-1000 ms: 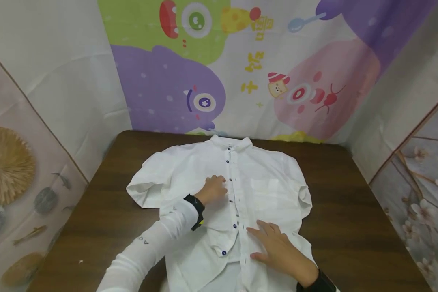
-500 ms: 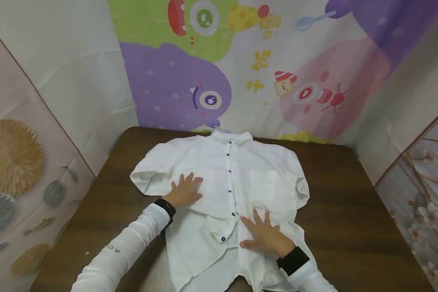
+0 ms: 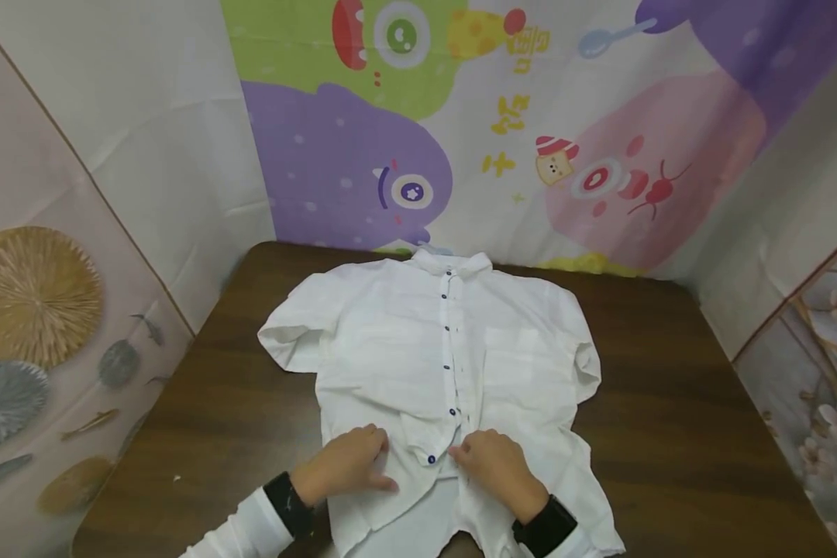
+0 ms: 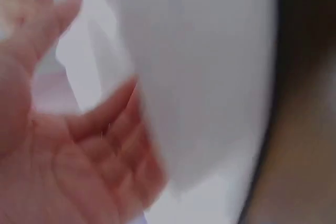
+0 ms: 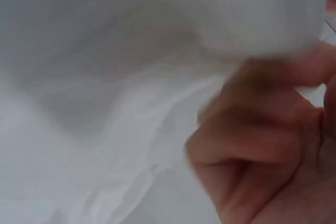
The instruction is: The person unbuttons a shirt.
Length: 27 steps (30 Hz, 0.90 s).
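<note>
A white short-sleeved shirt (image 3: 397, 333) lies front up, collar away from me, with dark buttons down its middle. Its lower front hangs apart, and a button (image 3: 431, 459) shows near the bottom of one edge. My left hand (image 3: 349, 461) is over the lower left front, its thumb spread from loosely bent fingers. In the left wrist view, cloth hides the fingertips of that hand (image 4: 89, 156). At the other front edge, my right hand (image 3: 495, 469) pinches the shirt with curled fingers. Blurred cloth crosses the index finger of that hand (image 5: 257, 140) in the right wrist view; the pinch itself is out of frame.
The shirt lies on a dark brown wooden table (image 3: 669, 403). A cartoon-printed cloth (image 3: 363, 163) hangs behind the table's far edge. Patterned panels (image 3: 63, 178) stand at both sides. A small pale speck (image 3: 177, 478) is on the table at the left.
My left hand has moved from beside the buttons, across the left chest, down to the lower front. The right hand's spread fingers have curled in at the front edge of the shirt.
</note>
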{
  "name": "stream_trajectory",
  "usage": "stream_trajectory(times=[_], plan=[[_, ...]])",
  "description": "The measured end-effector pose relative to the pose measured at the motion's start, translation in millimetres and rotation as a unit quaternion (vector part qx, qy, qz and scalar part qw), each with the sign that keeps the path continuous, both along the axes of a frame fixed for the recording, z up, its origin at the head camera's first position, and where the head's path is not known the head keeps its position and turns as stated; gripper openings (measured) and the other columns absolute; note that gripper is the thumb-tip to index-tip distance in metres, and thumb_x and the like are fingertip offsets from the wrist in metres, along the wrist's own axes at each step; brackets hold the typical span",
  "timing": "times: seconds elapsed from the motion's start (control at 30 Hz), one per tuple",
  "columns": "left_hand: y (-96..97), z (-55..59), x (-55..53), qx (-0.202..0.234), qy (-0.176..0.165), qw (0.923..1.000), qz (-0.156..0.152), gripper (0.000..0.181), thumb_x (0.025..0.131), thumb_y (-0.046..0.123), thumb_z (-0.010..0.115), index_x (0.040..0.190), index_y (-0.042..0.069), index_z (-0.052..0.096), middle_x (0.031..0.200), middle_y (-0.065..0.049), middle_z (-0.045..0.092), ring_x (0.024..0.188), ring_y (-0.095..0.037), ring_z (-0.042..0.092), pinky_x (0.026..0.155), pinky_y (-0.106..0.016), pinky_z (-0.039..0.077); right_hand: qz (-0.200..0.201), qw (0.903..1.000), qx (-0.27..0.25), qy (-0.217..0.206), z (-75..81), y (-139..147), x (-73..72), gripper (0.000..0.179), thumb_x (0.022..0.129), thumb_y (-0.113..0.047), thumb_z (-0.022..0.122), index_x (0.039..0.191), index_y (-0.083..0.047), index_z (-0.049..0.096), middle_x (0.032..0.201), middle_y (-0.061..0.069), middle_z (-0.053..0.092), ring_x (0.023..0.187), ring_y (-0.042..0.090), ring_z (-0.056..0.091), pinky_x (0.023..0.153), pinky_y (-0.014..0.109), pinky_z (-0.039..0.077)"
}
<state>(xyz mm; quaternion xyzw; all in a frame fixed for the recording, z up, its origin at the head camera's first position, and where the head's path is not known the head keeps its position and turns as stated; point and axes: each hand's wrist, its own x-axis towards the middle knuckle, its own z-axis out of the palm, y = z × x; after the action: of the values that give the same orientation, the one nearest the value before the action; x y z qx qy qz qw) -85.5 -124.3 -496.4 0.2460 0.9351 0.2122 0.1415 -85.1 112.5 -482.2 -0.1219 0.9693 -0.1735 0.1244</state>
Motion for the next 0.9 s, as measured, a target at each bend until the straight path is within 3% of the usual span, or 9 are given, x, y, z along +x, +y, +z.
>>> stream_trajectory(times=[0.1,0.17,0.27,0.37,0.47,0.57,0.7,0.8,0.9], plan=[[6.0,-4.0,19.8,-0.024,0.053,0.9982,0.016,0.022,0.075,0.021,0.072,0.075,0.013,0.052,0.065,0.005,0.047,0.057,-0.008,0.042,0.052,-0.025,0.034,0.019,0.9978,-0.022,-0.059,2.8,-1,4.1,0.035,0.087,-0.042,0.057,0.076,-0.012,0.072,0.054,0.003,0.058,0.044,0.013,0.047,0.044,0.028,0.035],[8.6,-3.0,25.5,-0.026,0.073,0.9966,0.029,0.020,0.075,0.014,0.069,0.069,0.015,0.049,0.061,0.007,0.044,0.053,-0.006,0.039,0.050,-0.023,0.032,0.040,0.9905,-0.065,-0.114,4.0,-1,5.7,0.040,0.088,-0.047,0.054,0.078,-0.012,0.072,0.048,0.003,0.056,0.038,0.011,0.044,0.041,0.027,0.034],[11.0,4.7,30.8,-0.001,0.084,0.9956,0.043,0.020,0.074,0.013,0.067,0.065,0.018,0.049,0.061,0.010,0.041,0.054,-0.005,0.035,0.050,-0.021,0.030,0.076,0.9667,-0.144,-0.198,1.7,-1,9.1,0.044,0.091,-0.050,0.049,0.092,-0.012,0.072,0.043,0.002,0.053,0.033,0.010,0.041,0.041,0.025,0.036],[13.2,17.6,37.7,0.041,0.087,0.9945,0.040,0.017,0.073,0.013,0.064,0.066,0.020,0.051,0.067,0.011,0.042,0.061,-0.005,0.036,0.054,-0.019,0.031,0.084,0.9450,-0.197,-0.247,-1.7,-3,13.4,0.052,0.092,-0.055,0.043,0.094,-0.010,0.068,0.054,0.000,0.057,0.038,0.009,0.043,0.041,0.024,0.038],[15.7,32.1,47.0,0.095,0.063,0.9931,0.028,0.014,0.075,0.011,0.061,0.070,0.020,0.052,0.073,0.012,0.043,0.068,-0.004,0.037,0.060,-0.018,0.034,0.056,0.9340,-0.235,-0.263,-3.3,-7,17.1,0.057,0.092,-0.058,0.038,0.092,-0.007,0.063,0.069,0.004,0.060,0.045,0.012,0.048,0.041,0.024,0.041],[16.8,44.2,55.6,0.109,0.014,0.9939,0.006,0.014,0.077,0.009,0.059,0.072,0.019,0.051,0.071,0.013,0.042,0.065,-0.002,0.038,0.058,-0.017,0.036,0.011,0.9218,-0.287,-0.261,-2.3,-10,19.0,0.061,0.093,-0.056,0.038,0.117,-0.003,0.056,0.093,0.013,0.063,0.062,0.017,0.057,0.046,0.028,0.047],[13.4,49.9,59.4,0.046,-0.013,0.9978,-0.047,0.016,0.079,0.011,0.062,0.072,0.020,0.050,0.068,0.013,0.041,0.058,0.000,0.036,0.052,-0.017,0.035,-0.035,0.9101,-0.337,-0.239,-1.4,-14,20.2,0.069,0.090,-0.051,0.051,0.135,0.000,0.039,0.119,0.018,0.056,0.084,0.021,0.061,0.061,0.032,0.053],[6.6,47.5,56.9,0.001,-0.022,0.9969,-0.075,0.017,0.079,0.011,0.064,0.070,0.019,0.052,0.067,0.012,0.041,0.057,-0.002,0.036,0.051,-0.018,0.034,-0.047,0.9126,-0.337,-0.227,-3.4,-14,20.7,0.067,0.087,-0.047,0.059,0.127,0.003,0.041,0.113,0.017,0.059,0.077,0.019,0.062,0.060,0.032,0.053],[-3.2,44.1,52.8,-0.049,-0.056,0.9944,-0.074,0.018,0.079,0.012,0.066,0.067,0.017,0.053,0.065,0.010,0.042,0.055,-0.005,0.036,0.051,-0.021,0.033,-0.053,0.9190,-0.317,-0.228,-7.0,-11,20.3,0.066,0.086,-0.046,0.060,0.123,0.005,0.039,0.099,0.013,0.063,0.064,0.016,0.059,0.052,0.030,0.051]])
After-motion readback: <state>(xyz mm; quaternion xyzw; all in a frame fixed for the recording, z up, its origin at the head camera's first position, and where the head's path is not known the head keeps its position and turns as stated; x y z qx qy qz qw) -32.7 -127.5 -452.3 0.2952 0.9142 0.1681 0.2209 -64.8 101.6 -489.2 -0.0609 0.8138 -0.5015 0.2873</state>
